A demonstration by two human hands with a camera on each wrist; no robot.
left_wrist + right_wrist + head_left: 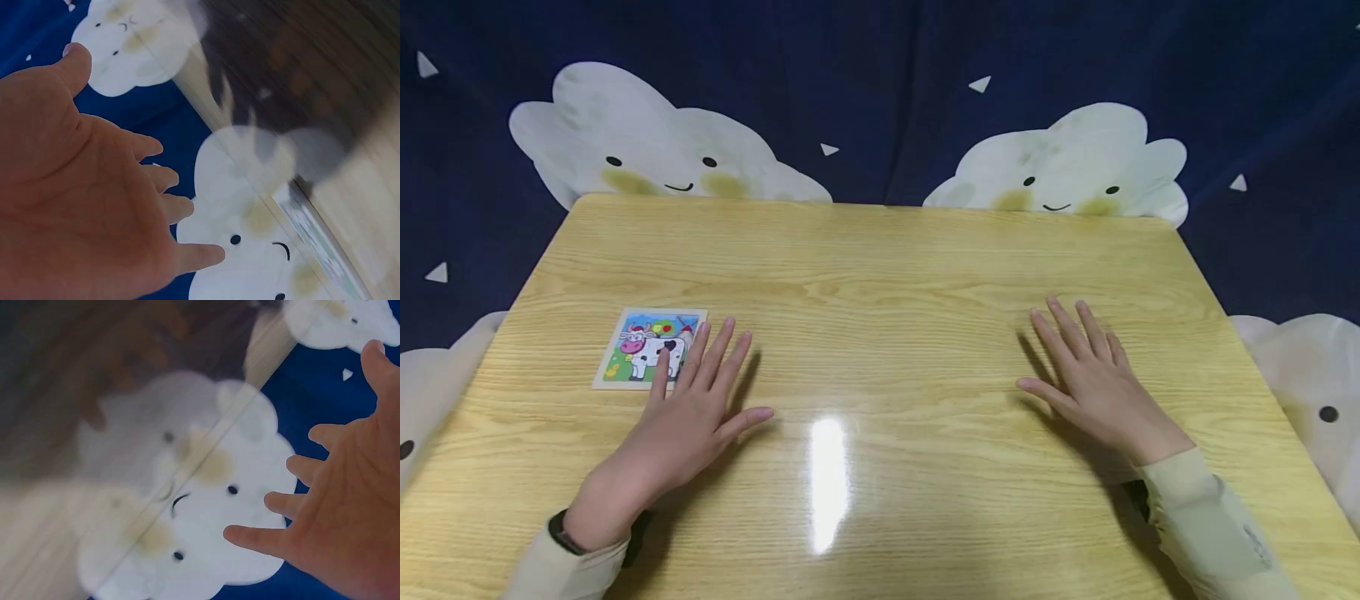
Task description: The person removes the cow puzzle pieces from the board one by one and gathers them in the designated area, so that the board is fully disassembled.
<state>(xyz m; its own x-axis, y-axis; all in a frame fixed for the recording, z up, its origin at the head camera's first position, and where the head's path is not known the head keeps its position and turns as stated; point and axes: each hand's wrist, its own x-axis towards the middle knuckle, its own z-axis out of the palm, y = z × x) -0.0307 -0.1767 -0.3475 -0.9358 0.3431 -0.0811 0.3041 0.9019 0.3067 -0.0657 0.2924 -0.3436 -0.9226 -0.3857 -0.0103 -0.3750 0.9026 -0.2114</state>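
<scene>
A small square picture puzzle (643, 350) with a cartoon cow and a pale frame lies on the left part of the table. Over its right edge spreads my left hand (688, 425), fingers straight and apart, holding nothing; the fingertips cover part of the picture. In the left wrist view the puzzle's edge (322, 240) shows at the lower right, apart from the palm (81, 194). Far to the right, my right hand (1093, 392) hovers above bare wood with its fingers spread. Nothing lies in its palm (350, 512) in the right wrist view.
The wooden table (880, 292) is glossy, with a bright light reflection in front. Behind it hangs a dark blue cloth (880, 92) printed with smiling clouds, reaching round both sides. A dark band (567, 533) circles the left wrist.
</scene>
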